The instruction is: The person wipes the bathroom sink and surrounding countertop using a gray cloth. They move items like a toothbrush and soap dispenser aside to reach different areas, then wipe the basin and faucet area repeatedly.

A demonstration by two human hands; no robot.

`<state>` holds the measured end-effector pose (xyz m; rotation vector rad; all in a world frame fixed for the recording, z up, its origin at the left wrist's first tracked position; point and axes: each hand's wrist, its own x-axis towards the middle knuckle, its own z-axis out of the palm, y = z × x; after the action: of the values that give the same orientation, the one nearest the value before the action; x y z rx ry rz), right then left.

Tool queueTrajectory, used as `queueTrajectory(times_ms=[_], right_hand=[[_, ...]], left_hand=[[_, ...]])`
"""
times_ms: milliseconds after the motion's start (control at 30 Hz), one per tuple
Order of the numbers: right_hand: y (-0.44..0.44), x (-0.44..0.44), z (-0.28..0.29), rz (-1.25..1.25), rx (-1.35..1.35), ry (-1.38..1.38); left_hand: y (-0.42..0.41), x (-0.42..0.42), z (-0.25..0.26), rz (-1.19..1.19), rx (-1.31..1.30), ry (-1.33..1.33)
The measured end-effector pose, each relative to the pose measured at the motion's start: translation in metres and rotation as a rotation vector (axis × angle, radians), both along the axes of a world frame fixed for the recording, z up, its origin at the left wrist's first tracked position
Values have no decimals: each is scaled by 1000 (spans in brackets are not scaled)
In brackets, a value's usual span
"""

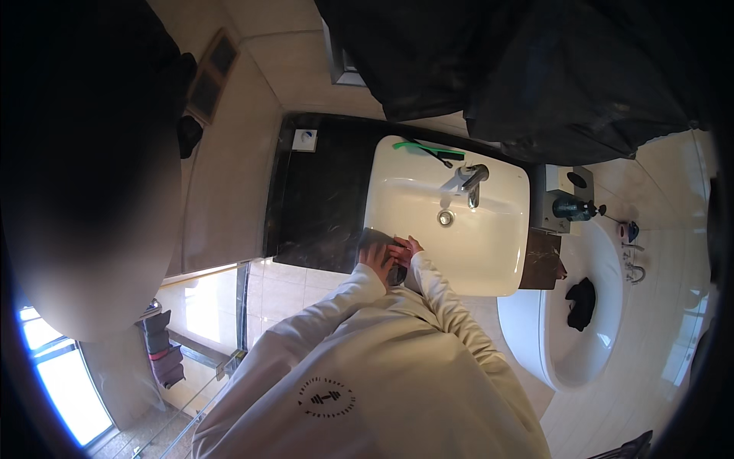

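Observation:
A dark item [375, 235], seemingly cloth, lies across the front left rim of the white washbasin [487, 252], close to my body. My left hand [377, 263] rests on it from above, fingers spread; whether they grip it is unclear. My right hand [407, 250] is beside the left, its fingers bent onto the cloth at the basin's edge. Part of the item shows below the hands, in front of my light top [367, 367]. A chrome faucet [473, 182] stands at the back of the basin, above the drain [445, 218].
Behind the faucet lie a green-handled brush [421, 147] and a dark thin stick [441, 160]. Black marble countertop [321, 201] extends left, with a small white box [304, 140]. On the right are a pump bottle [573, 209] and a bathtub [550, 344] holding black cloth [581, 304].

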<state>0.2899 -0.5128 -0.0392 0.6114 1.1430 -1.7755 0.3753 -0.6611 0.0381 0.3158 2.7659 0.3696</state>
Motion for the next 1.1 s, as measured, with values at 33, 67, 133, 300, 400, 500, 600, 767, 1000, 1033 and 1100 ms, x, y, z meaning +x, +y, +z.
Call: queueTrajectory(times_ms=[33,67,133,300,400,500,600,767,1000,1033,1100], right_hand=[[0,0,-7,-8,11,34],[2,3,-14,-19,22,68],[-1,11,-9,19,251,278],[23,29,3,-90,327,258],[45,47,-10,-265,278,228],[57,57,6,-300,337,209],[70,65,12,-372,312,236],[83,69,13,-284,314,217],[108,45,16,-202,271,164],[116,40,16,-180,242,145],[139,28,14,-141,185,108]], left_hand=[[3,0,-3,-26,-53,-29],[7,1,-6,-54,-105,-58],[11,-2,-2,-40,-165,-84],[7,-40,-13,-34,-266,-49],[5,-74,-11,-87,-334,-43],[-7,-107,-40,-101,-385,67],[-11,-132,-45,-119,-331,153],[-9,-126,-38,-149,-381,97],[13,-52,-37,-207,-436,17],[20,-41,-45,-202,-452,4],[40,-24,-44,-100,-383,-50]])
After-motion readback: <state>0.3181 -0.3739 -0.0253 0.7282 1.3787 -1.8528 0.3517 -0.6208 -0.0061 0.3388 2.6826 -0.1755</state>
